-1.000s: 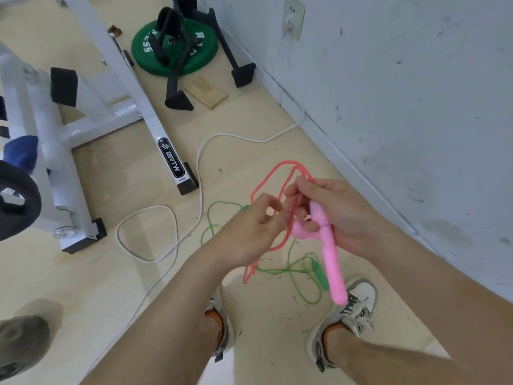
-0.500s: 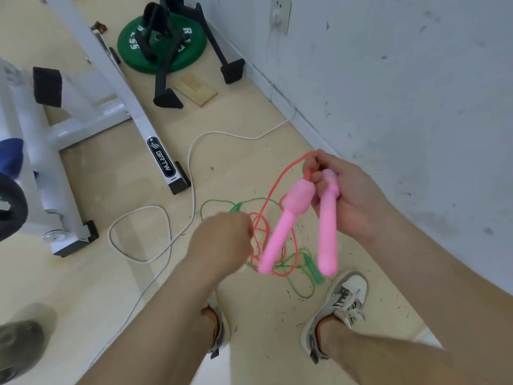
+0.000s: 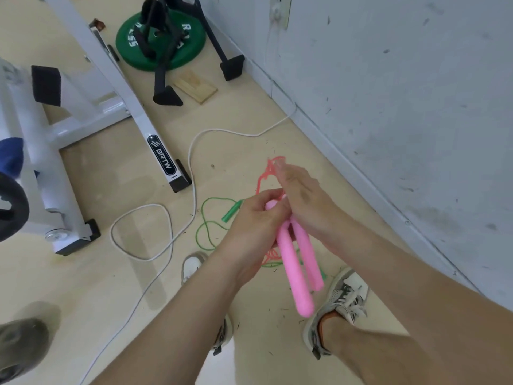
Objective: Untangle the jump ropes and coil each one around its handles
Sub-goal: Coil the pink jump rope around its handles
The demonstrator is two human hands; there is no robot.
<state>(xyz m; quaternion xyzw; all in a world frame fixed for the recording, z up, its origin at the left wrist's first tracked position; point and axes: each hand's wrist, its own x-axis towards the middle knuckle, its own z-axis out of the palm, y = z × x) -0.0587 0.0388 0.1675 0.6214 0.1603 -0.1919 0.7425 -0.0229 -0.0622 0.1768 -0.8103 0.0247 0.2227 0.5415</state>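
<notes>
A white metal gym frame [image 3: 138,118] marked BRTW stands on the beige floor [image 3: 111,287]. Beyond its long bar lie a round green weight plate [image 3: 194,48], a black metal stand [image 3: 161,79] and a flat wooden block [image 3: 195,88]. A thin white cord [image 3: 191,162] loops past the frame's foot toward a socket [image 3: 280,11] on the scuffed grey wall [image 3: 388,93].

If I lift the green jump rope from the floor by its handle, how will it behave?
Probably floppy: the green jump rope lies in loose loops on the floor. Likely light: its cord is thin, its handle slim. It may snag on the red cord, which seems to cross it.
</notes>
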